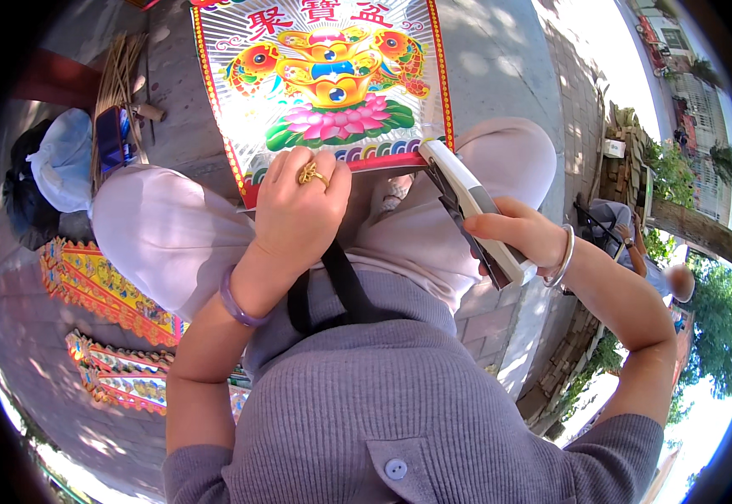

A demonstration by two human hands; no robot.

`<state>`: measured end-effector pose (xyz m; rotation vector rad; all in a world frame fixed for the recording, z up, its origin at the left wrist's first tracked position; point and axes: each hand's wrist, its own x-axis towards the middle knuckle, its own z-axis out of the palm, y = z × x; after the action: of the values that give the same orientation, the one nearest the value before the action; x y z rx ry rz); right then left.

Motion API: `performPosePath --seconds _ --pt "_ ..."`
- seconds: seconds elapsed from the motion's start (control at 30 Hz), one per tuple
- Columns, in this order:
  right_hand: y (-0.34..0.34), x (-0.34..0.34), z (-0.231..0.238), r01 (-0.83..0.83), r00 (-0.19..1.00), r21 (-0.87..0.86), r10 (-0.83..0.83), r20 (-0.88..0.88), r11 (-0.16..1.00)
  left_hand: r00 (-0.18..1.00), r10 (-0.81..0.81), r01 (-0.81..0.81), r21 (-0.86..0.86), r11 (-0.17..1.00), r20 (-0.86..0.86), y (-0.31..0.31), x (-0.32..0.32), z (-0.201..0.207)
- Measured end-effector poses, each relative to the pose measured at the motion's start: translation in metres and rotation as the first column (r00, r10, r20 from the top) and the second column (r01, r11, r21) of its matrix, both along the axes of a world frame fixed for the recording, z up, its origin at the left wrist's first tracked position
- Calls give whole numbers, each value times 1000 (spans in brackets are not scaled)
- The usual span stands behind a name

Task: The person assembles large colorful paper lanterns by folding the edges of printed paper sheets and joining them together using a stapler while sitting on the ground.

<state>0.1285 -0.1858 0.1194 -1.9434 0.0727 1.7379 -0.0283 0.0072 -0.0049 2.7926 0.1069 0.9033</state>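
A stiff printed paper piece point(240, 118) with a lotus, two fish and gold shapes lies in front of me, red along its near edge. My left hand point(301, 200), with a gold ring, is closed over that near edge, its fingertips hidden. In my right hand point(521, 237) is a white and grey long-handled stapler point(469, 191). Its jaw end points away from me and reaches the paper's near right corner. I cannot tell whether the jaws are touching the paper or apart from it.
Folded printed paper pieces point(122, 290) lie on the paving to my left. Beyond them are a light blue plastic bag point(63, 160), a dark phone point(111, 139) and a bundle of thin sticks point(118, 71). Stacked bricks point(626, 160) and another seated person point(656, 273) are at the right.
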Motion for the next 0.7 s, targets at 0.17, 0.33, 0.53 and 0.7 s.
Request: performPosePath --seconds 0.17,0.33,0.53,0.7 --pt "-5 3 -4 -6 1000 1 6 13 1000 1000 -14 14 -50 999 -13 -1 -6 0" --pt "-9 5 -7 36 999 -7 -36 8 999 1000 -22 23 -70 997 15 -1 -2 -1" --pt "-10 6 -9 48 999 9 -47 -16 999 999 -27 25 -118 993 -17 0 -3 1" --pt "-9 6 -7 66 998 -3 -66 -20 998 998 -37 30 -134 991 -48 -1 -4 3"
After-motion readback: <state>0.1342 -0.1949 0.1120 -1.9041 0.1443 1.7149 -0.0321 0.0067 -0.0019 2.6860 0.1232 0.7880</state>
